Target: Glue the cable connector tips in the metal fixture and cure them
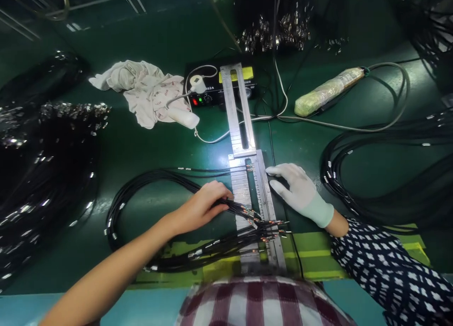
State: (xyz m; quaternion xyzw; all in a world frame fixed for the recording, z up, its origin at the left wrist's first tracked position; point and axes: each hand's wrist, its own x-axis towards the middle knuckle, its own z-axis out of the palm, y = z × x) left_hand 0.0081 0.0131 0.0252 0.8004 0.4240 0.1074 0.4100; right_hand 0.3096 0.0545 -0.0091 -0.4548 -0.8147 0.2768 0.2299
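My bare left hand [207, 205] is closed around a bundle of thin black cables [231, 204], whose stripped, coloured ends fan out past my fingertips. Beneath them lies a slotted metal fixture [240, 187] with ruled lines across it. A few cables lie over its upper part, their ends at the slot. My right hand [300, 189], in a white glove, rests at the fixture's right edge, thumb and forefinger apart with nothing visible between them. Nearer my body, another bunch of cables [219, 246] crosses the fixture, its ends pointing right.
Behind the fixture sits a black control box [203, 99] with lit indicators, beside a crumpled white cloth [148, 90]. A plastic-wrapped tool [329, 92] lies at the back right. Cable coils are on the left [49, 184] and right [336, 170]; yellow-green tape [318, 253] marks the front edge.
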